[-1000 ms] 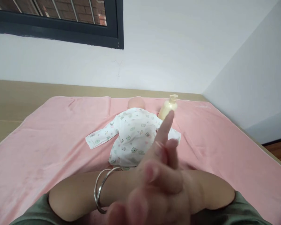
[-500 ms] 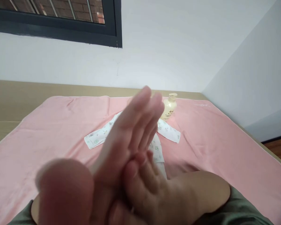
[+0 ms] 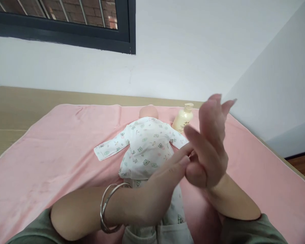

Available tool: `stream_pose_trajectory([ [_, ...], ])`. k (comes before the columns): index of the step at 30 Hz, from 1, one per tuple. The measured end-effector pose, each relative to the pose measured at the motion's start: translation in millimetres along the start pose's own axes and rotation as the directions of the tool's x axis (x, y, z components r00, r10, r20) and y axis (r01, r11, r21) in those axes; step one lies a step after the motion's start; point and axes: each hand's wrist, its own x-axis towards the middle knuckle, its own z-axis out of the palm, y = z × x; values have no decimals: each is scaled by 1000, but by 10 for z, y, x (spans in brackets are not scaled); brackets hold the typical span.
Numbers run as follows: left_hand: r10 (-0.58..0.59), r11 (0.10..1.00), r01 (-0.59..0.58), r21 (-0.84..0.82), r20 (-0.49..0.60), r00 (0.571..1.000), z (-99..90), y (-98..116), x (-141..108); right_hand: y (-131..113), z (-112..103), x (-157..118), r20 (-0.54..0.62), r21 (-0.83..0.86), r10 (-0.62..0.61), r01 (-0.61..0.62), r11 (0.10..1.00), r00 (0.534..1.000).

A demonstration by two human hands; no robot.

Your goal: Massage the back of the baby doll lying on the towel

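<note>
In the head view, the small doll-like figure in a white fabric top with animal prints and matching trousers looks light and soft, its cloth likely to bunch and slide over the body. The sounder hold is probably under the trunk with support for the rounded, flesh-toned head, rather than by a loose sleeve. The cream-yellow pump bottle seems to be smooth plastic, heavier if full and slippery to oiled or wet skin; its body is the firmer grip, not the pump.

The figure lies on the pink cloth sheet over the pale wood-toned bench, its top beyond the left hand, its trousers passing below that hand and wrist. The left hand, silver bangles at its wrist, reaches across with fingers extended to touch the right hand, which is raised, partly open, some fingers bent. Neither shows any object held. The bottle is just beyond the right hand, near the figure's shoulder; I cannot tell whether they touch.
</note>
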Motion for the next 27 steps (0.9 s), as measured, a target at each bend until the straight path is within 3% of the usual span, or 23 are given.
stream_pose_trajectory([
  [2,44,995,-35,-89,100,994,-109,-47,50,187,83,-23,112,-53,129,-124,991,985],
  [4,69,994,-62,-88,83,994,-193,-177,168,284,243,-93,301,-81,328,-319,944,895],
  [5,58,998,-58,-23,32,998,-235,-276,253,307,345,-144,388,-66,384,-390,918,838],
  [7,28,998,-17,65,-168,985,-330,-535,458,330,575,-270,536,3,386,-458,889,751],
  [11,-65,968,170,185,-472,879,-543,-1086,810,384,1004,-550,705,61,295,-469,881,645],
  [14,6,915,191,356,-484,875,-627,-1304,883,420,1186,-695,723,51,304,-486,872,621],
  [19,143,871,91,483,-425,894,-615,-1369,814,515,1229,-790,708,52,331,-514,856,624],
  [24,145,854,124,505,-459,877,-619,-1476,726,765,1208,-810,746,66,319,-541,838,585],
  [27,119,856,163,491,-494,861,-637,-1521,692,668,1180,-784,726,-51,412,-555,830,550],
])
